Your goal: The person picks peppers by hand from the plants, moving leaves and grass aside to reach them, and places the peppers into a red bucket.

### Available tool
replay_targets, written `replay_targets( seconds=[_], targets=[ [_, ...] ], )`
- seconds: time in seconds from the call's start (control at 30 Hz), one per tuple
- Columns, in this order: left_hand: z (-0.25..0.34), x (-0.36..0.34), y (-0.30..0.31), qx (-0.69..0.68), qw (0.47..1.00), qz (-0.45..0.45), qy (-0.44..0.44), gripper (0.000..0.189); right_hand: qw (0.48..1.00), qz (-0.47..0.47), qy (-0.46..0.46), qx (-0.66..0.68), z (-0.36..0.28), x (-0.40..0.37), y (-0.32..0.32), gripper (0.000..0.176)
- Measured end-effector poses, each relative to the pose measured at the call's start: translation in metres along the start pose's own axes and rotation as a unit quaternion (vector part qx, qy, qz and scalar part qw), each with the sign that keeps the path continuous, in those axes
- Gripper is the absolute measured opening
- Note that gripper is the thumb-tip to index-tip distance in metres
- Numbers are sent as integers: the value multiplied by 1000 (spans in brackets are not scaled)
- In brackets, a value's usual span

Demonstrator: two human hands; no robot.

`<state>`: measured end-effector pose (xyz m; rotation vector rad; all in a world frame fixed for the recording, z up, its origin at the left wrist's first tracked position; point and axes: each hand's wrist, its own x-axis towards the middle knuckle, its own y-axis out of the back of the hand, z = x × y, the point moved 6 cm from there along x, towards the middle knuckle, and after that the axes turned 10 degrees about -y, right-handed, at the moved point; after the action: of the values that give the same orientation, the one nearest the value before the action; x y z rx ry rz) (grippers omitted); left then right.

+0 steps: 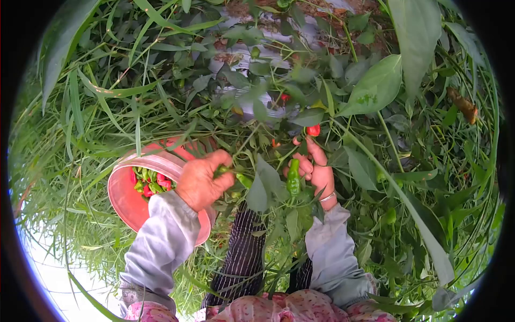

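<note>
In the head view, a pink bucket (122, 199) is leaning on its side in the grass (86, 206), and red and green peppers (154, 182) are lying inside it. The left hand (203, 180) is reaching in front of the bucket's right side. Its fingers are curling toward its thumb, and a bit of green is showing between them, but I cannot tell if it is pinching that bit. Just beside this hand, right of the bucket, a small green pepper (244, 180) is hanging.

The right hand (314, 166) is reaching into the plant, well to the right of the bucket. Its fingers are bending, and leaves are hiding some of them, so I cannot tell if it is pinching anything. A shiny red pepper (313, 130) is hanging by its fingertips, up and to the right of the bucket. A long green pepper (293, 177) is hanging in front of this hand, also right of the bucket. A thin band (327, 197) is circling its wrist. Striped pants (242, 252) are showing below and to the right of the bucket.
</note>
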<state>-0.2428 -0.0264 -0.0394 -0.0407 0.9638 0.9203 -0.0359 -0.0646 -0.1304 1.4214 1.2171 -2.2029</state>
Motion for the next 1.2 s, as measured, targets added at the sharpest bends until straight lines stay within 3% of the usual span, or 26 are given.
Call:
replay_targets(
  seconds=[0.03, 0.13, 0.17, 0.2, 0.27, 0.33, 0.43, 0.47, 0.53, 0.63, 0.73, 0.77, 0.87, 0.9, 1.0, 1.1, 1.2],
  targets=[
    [6, 0, 10, 25, 999, 7, 33, 23, 1000, 0, 5, -5, 0, 1, 1, 30],
    [2, -22, 16, 208, 978, -7, -2, 26, 1000, -5, 3, -9, 0, 2, -1, 30],
    [-4, -26, 13, 27, 999, 24, 3, 26, 1000, -5, 1, -9, 0, 2, -2, 30],
    [1, -21, 24, -55, 994, 90, -13, 26, 1000, -15, 2, -6, 1, 2, -4, 31],
    [21, -3, 50, -226, 949, 214, -40, 28, 1000, -24, 5, -2, 1, -1, -5, 32],
    [60, 5, 71, -123, 954, 260, -86, 28, 1000, -13, -1, -24, -1, -2, -4, 34],
    [114, 18, 61, 6, 949, 174, -263, 27, 999, -29, -3, -33, 0, -4, -5, 36],
    [119, 27, 46, 10, 954, 121, -273, 25, 999, -36, -5, -26, -1, -3, -1, 36],
    [92, 42, 13, 48, 973, 36, -223, 22, 999, -51, -12, -10, -2, -3, 1, 38],
    [69, 34, 4, -21, 989, 18, -143, 19, 1000, -10, -19, -22, -5, -10, 1, 32],
    [68, 13, -14, 142, 969, -120, -165, 22, 999, -48, -4, -25, -2, -3, 8, 42],
    [65, 6, -20, 144, 966, -167, -134, 23, 996, -52, -11, -68, -4, -1, 11, 33],
    [64, -6, -28, 30, 986, -119, -114, 23, 993, -61, -17, -100, -5, 1, 10, 33],
    [65, -5, -29, 63, 981, -103, -153, 25, 995, -42, -17, -89, -3, 0, 9, 33],
    [60, -13, -45, 66, 969, -165, -170, 31, 996, -66, -12, -60, -2, 3, 7, 32],
    [67, -18, -58, 60, 981, -82, -167, 30, 997, -48, 1, -65, -1, 1, 3, 32],
    [80, -27, -51, 102, 983, -27, -149, 24, 999, -22, -11, 24, -1, 0, 3, 37]
  ],
)
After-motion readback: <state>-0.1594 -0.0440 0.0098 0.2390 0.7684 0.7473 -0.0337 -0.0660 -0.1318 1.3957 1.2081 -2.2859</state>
